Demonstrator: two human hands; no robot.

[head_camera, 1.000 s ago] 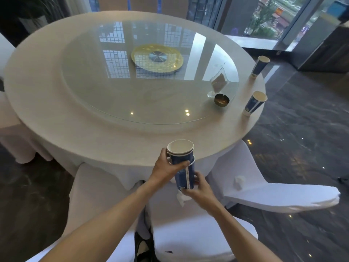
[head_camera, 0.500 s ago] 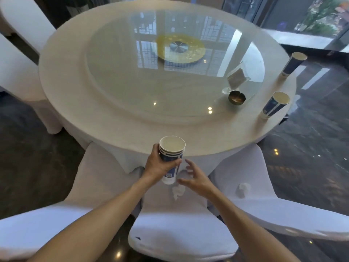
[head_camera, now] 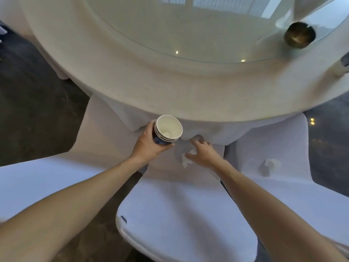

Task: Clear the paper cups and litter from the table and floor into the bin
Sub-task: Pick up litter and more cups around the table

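Paper cups (head_camera: 168, 131): three rims visible, nested in one stack, just off the desk (head_camera: 170, 95) edge. Crumpled tissues: two, (head_camera: 187, 160) and (head_camera: 269, 166), below the desk. Ashtray (head_camera: 299, 37): one, on the desk. Chairs: three, around the desk.

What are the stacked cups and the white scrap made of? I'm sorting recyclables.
The stacked cups look like paper: matte white inside, rolled rims, blue printed outside. The white scrap under the right hand looks like crumpled tissue, soft and creased, though blurred.
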